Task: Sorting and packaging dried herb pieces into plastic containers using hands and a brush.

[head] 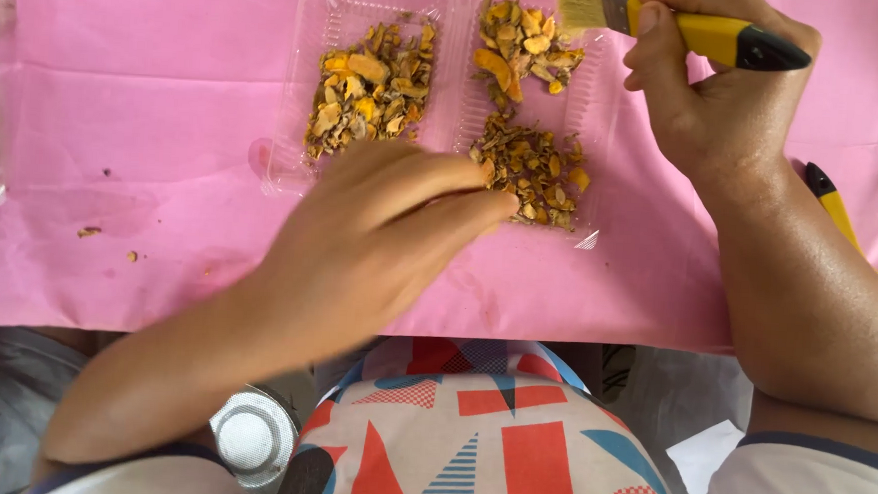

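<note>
Presently, left hand [380, 234]: fingers pinched at clear tray [308, 70] edge; contents hidden.
Right hand [718, 91]: grasps yellow brush [691, 28].
Margin: pink sheet [142, 181] open leftward.

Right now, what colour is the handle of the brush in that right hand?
The brush handle is yellow with a black end, seen best in the head view, held in the right hand.
</note>
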